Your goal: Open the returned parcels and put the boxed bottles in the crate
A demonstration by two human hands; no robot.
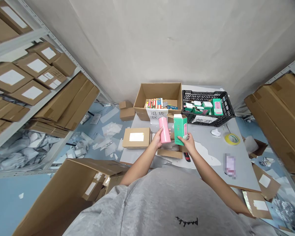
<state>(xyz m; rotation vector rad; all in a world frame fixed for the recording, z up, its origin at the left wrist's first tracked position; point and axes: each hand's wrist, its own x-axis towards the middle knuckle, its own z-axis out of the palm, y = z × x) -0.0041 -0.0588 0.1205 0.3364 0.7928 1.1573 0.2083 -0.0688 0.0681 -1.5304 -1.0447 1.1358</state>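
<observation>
My left hand [157, 139] is wrapped round a smooth pink cylinder [164, 130], perhaps a cup or bottle, which tilts slightly over the table. Close beside it on the right, my right hand [188, 143] grips a green box [178, 128] with a pink picture on its side. The box stands upright in the fingers, with a white flap or edge at its top. Below both hands lies an opened cardboard carton [170, 153], partly hidden by them. A red and black object [187, 157], perhaps a cutter, rests near the carton's right end.
Behind the hands stand an open cardboard box [140, 109] with colourful packages and a black crate [227, 106] holding several green boxes. A closed carton [137, 137] lies left. Yellow tape [232, 139] sits on the right. Loaded shelves [71, 73] and a large open carton [56, 193] flank me.
</observation>
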